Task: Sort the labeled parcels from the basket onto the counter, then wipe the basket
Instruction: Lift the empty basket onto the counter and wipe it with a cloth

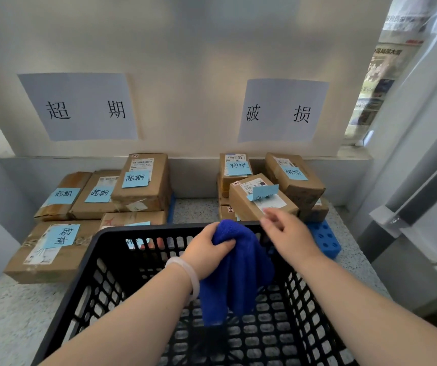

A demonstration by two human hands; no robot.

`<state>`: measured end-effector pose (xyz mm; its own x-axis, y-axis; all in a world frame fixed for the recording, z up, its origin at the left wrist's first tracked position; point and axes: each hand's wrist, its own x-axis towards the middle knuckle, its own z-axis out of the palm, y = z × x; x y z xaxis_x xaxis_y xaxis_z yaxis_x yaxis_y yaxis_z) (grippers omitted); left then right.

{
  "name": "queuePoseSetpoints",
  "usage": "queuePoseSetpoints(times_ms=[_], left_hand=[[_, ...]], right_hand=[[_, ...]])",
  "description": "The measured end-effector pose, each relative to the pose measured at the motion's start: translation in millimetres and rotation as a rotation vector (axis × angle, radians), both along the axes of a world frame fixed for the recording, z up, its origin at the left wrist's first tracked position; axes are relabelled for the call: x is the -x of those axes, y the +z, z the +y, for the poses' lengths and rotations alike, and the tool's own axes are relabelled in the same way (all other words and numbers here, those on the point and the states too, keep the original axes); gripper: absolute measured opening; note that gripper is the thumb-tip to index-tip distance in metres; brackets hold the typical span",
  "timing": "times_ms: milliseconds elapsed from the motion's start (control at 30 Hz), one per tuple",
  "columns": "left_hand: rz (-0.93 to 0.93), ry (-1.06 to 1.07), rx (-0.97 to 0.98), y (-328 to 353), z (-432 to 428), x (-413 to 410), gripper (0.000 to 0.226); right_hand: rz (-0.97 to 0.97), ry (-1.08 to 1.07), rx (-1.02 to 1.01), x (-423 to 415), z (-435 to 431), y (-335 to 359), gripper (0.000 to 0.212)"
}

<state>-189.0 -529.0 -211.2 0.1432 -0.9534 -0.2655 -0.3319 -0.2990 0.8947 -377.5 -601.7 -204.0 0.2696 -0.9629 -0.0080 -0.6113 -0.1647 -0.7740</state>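
A black perforated plastic basket (pixel 85 273) stands on the speckled counter (pixel 9 320) in front of me, and I see no parcels inside it. My left hand (pixel 208 249) grips a bunched blue cloth (pixel 236 273) that hangs down over the basket's far side. My right hand (pixel 288 233) hovers over the far rim with loosely spread fingers, next to the cloth, holding nothing. Cardboard parcels with blue sticky labels lie in two groups: a left group (pixel 143 180) under one wall sign and a right group (pixel 259 196) under the other.
Two paper signs (pixel 80 107) (pixel 283 112) hang on the wall behind the parcels. A blue perforated block (pixel 325 239) lies on the counter right of the basket. A window frame (pixel 418 196) rises at the right. A strip of counter shows between the two parcel groups.
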Motion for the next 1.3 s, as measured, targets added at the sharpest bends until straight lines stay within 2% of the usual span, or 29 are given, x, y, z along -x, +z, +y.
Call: queuePoseSetpoints(times_ms=[100,200,367,467,567,667,800,933,1067,1200,1300], left_hand=[[0.007,-0.025,-0.031,12,-26,6,0.057],[-0.015,-0.06,-0.078,18,-54,13,0.066],[0.014,-0.085,-0.224,16,-88,23,0.073],[0.015,-0.154,-0.283,17,-104,25,0.063],[0.019,-0.186,-0.367,16,-117,20,0.065],[-0.013,-0.207,-0.44,13,-124,17,0.065],[-0.05,-0.229,-0.492,16,-135,15,0.042],[-0.157,-0.236,-0.508,23,-150,9,0.049],[-0.223,-0.222,-0.509,25,-154,2,0.046],[-0.2,-0.21,-0.504,24,-151,-3,0.046],[-0.171,-0.209,-0.453,25,-144,-2,0.046]], right_hand=[[0.125,-0.194,0.084,19,-35,6,0.043],[0.203,-0.265,-0.028,30,-65,6,0.053],[0.102,-0.303,-0.34,34,-98,2,0.052],[0.002,-0.351,-0.55,35,-115,-5,0.061],[-0.052,-0.364,-0.672,41,-129,-18,0.076],[-0.127,-0.314,-0.779,43,-138,-28,0.077],[-0.127,-0.257,-0.75,41,-143,-35,0.072],[-0.032,-0.235,-0.725,36,-146,-35,0.074],[0.059,-0.205,-0.715,31,-147,-38,0.073],[0.096,-0.172,-0.717,28,-145,-37,0.074],[0.128,-0.186,-0.639,24,-138,-28,0.069]])
